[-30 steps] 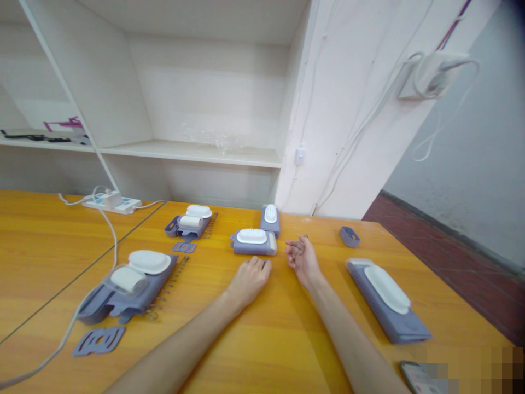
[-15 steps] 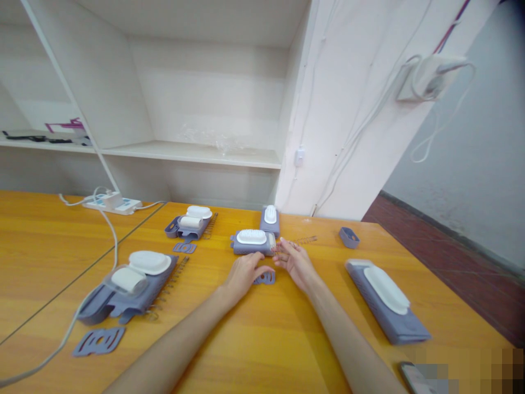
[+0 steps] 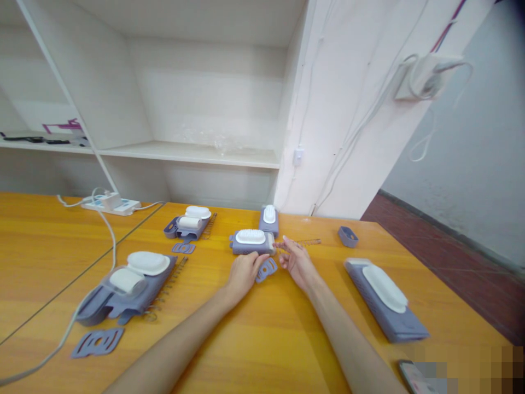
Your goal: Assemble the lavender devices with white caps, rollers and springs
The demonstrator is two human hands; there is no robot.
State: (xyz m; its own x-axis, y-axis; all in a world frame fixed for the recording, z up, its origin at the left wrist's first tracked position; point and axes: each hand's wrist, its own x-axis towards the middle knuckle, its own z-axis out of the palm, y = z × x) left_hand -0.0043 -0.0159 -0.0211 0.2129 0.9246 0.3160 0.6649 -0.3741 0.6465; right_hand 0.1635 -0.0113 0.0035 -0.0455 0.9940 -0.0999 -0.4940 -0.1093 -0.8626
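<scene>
My left hand (image 3: 243, 276) is closed at the left side of a flat purple slotted plate (image 3: 267, 269), which is tilted beside its thumb; the other fingertips are partly hidden. Just beyond those fingers lies a purple holder (image 3: 240, 248) with a white bristled brush head (image 3: 251, 236) on top and a whitish piece at its right end. My right hand (image 3: 298, 265) pinches a thin coil spring (image 3: 310, 242), whose far end sticks out to the right past the fingers. Some right fingers come close to the plate; whether they touch it cannot be made out.
Similar purple sets with white brushes and rolls (image 3: 127, 280) stand at left and back left (image 3: 191, 222). Another purple holder (image 3: 388, 301) lies at right, near a small purple cap (image 3: 348, 237) and a phone (image 3: 414, 377). A power strip (image 3: 112, 203) and cable are at left.
The slotted plate has turned from lying level to tilted, together with my left thumb swinging upward. The spring has shifted slightly right with my right hand.
</scene>
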